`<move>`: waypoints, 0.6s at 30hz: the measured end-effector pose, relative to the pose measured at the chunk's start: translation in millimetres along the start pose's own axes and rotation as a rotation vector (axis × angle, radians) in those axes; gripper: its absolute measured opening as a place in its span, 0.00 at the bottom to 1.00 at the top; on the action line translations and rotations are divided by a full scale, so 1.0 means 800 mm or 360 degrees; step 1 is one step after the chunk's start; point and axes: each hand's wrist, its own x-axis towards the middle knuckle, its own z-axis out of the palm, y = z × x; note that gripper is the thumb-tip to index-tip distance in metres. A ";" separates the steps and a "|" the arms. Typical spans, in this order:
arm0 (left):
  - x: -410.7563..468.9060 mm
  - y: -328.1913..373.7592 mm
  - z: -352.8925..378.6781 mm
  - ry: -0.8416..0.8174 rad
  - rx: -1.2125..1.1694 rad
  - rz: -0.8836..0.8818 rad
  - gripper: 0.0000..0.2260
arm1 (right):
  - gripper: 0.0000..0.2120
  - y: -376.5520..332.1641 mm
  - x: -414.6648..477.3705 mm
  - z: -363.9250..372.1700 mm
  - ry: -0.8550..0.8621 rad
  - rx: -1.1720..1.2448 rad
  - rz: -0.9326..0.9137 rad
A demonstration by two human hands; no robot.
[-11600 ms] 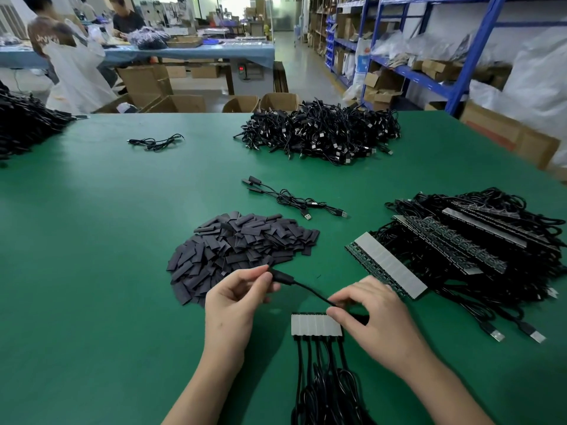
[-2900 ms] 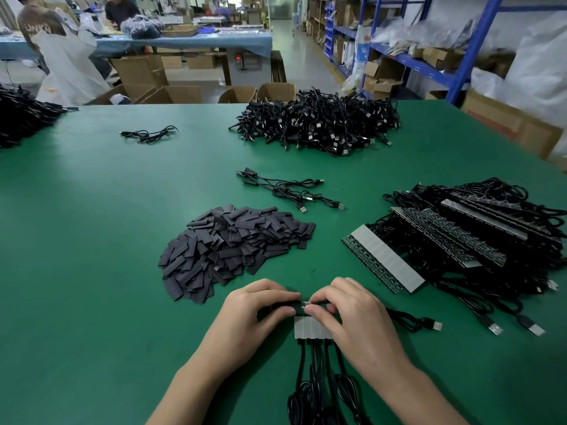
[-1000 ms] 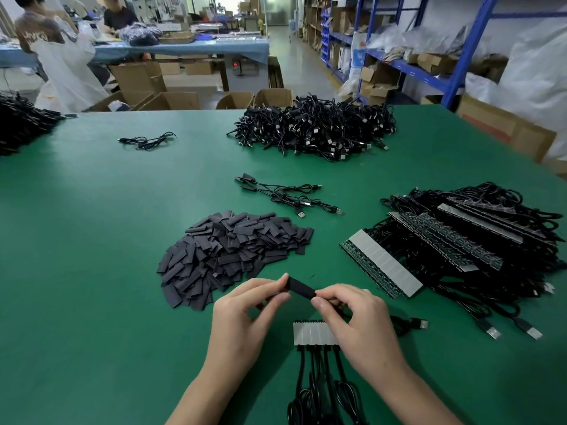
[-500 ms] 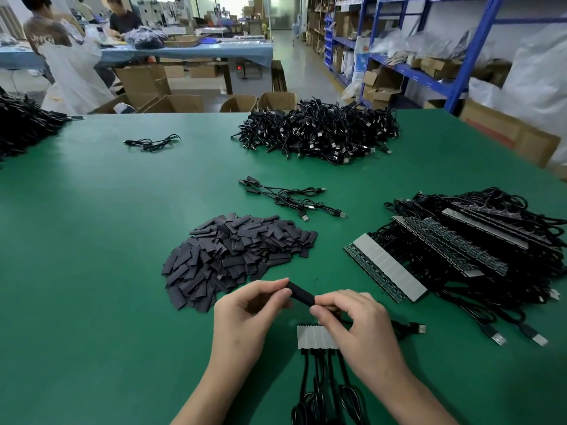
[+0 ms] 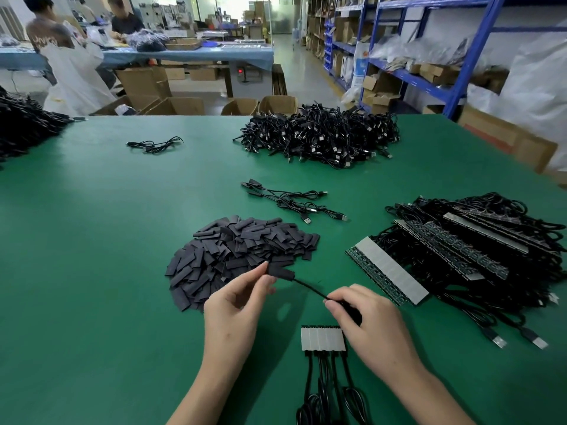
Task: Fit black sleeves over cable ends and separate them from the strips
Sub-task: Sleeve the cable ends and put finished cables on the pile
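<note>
My left hand (image 5: 236, 305) pinches a black sleeve (image 5: 279, 271) that sits over the end of a thin black cable (image 5: 308, 286). My right hand (image 5: 365, 317) grips the same cable further along, so it runs taut between the hands above the green table (image 5: 92, 271). Below my right hand lies a short white strip (image 5: 322, 338) with several cables still attached, trailing toward me. A heap of loose black sleeves (image 5: 239, 256) lies just beyond my left hand.
A stack of long strips with cables (image 5: 460, 256) fills the right side. A few finished cables (image 5: 291, 200) lie mid-table, and a big pile of cables (image 5: 319, 136) lies at the far edge. More cables (image 5: 21, 127) at the far left; people work at a table behind.
My hands have drawn apart: the left carried the sleeved end up and left, the right slid back along the cable, which now stretches between them.
</note>
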 end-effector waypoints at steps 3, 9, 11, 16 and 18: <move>-0.003 0.000 0.002 -0.0127 0.0222 0.0121 0.17 | 0.04 -0.004 0.011 -0.009 0.0147 0.0062 0.0057; -0.001 0.002 -0.003 -0.0544 0.0906 0.0355 0.21 | 0.06 -0.035 0.105 -0.031 0.0228 -0.0154 -0.0047; -0.002 0.000 -0.007 -0.0791 0.1225 0.0442 0.30 | 0.07 -0.047 0.164 -0.032 0.0215 -0.0291 -0.0071; -0.002 -0.003 -0.012 -0.1041 0.1360 0.0471 0.35 | 0.10 -0.071 0.301 -0.021 0.0126 -0.0513 -0.0099; -0.002 -0.004 -0.013 -0.1077 0.1337 0.0499 0.31 | 0.19 -0.073 0.329 -0.014 -0.0039 -0.0587 -0.0093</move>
